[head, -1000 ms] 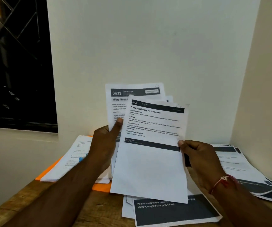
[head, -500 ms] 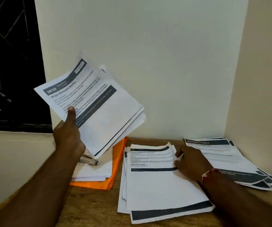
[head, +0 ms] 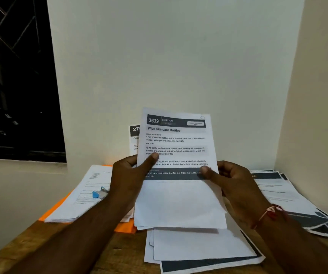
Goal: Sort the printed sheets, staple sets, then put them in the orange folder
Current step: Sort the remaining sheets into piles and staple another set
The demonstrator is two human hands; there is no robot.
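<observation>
1. Above the middle of the wooden table (head: pixel 40 252), two hands hold a thin bundle of printed sheets (head: pixel 179 202) upright, facing the camera. The front page is smooth white paper with a dark header band reading "3639 BEDROOM" and the title "Wipe Skincare Bottles".
2. The left hand (head: pixel 127 178) grips the bundle's left edge, with the thumb pressed across the front page and the fingers curled behind it, out of sight.
3. The right hand (head: pixel 236 184) pinches the right edge, its thumb on the dark band across the page's middle. A red thread (head: pixel 270 212) circles the wrist.
4. A second sheet juts out behind the front page on the left, and only "27" of its header shows. The number of sheets in the bundle cannot be told.
5. The orange folder (head: pixel 124 227) lies flat toward the table's left edge, mostly covered by a stack of white sheets (head: pixel 84 196). Only its orange borders show.
6. A small stapler (head: pixel 99 193) with a blue end and a metal body rests on that stack, partly hidden by the left hand.
7. A loose pile (head: pixel 198 248) lies under the bundle near the front edge, with a dark band along its lowest sheet.
8. A fanned pile (head: pixel 281 192) with dark bands spreads along the right edge; its text is too blurred to read.
</observation>
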